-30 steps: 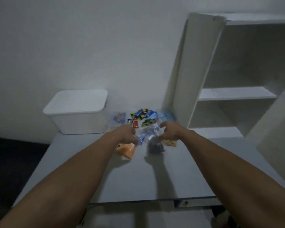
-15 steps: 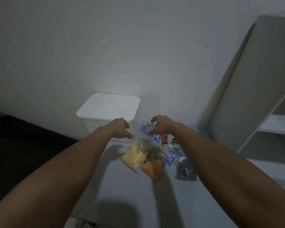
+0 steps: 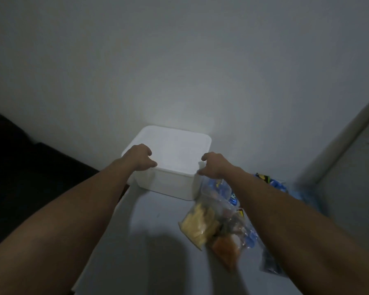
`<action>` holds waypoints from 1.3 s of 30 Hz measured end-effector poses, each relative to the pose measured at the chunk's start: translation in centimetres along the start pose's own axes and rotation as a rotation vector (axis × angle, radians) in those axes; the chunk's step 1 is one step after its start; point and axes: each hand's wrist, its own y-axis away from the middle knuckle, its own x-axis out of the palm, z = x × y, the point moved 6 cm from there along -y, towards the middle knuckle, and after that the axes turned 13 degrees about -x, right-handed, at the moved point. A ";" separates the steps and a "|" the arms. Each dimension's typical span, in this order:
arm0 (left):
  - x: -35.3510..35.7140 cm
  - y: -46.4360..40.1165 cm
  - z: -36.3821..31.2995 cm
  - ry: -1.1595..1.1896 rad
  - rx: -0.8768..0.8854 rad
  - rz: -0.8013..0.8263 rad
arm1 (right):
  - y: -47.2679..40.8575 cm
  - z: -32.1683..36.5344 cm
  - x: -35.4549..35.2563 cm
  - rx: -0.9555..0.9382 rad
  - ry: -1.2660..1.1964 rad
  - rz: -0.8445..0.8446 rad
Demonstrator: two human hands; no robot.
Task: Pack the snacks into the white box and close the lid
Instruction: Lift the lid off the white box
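Both hands are out over the white box (image 3: 170, 167), which sits on the table (image 3: 149, 220) at the far left against the wall, lid (image 3: 175, 150) on. The left hand (image 3: 140, 158) rests at the lid's near left corner, fingers curled loosely, nothing in them. The right hand (image 3: 214, 167) hovers by the near right corner, and whether it pinches the clear bag of snacks (image 3: 217, 226) hanging below is hard to tell. More snack packets (image 3: 271, 184) lie further right; their print is too blurred to read.
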 end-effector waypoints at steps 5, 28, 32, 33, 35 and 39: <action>-0.7 -4.1 3.1 0.010 -0.052 -0.009 | -2.8 -0.1 0.9 0.162 -0.044 -0.050; 0.9 -13.2 9.5 0.452 -0.299 0.165 | -6.1 -1.2 0.9 0.544 -0.222 -0.201; 0.9 -13.3 9.3 0.478 -0.314 0.183 | -6.1 -1.3 0.8 0.550 -0.215 -0.184; 0.7 -13.3 9.2 0.481 -0.315 0.184 | -6.0 -1.3 0.7 0.550 -0.217 -0.174; 0.4 -13.4 9.0 0.497 -0.320 0.196 | -6.0 -1.4 0.5 0.548 -0.233 -0.171; 0.6 -13.5 9.1 0.509 -0.352 0.220 | -6.1 -1.6 0.9 0.541 -0.264 -0.198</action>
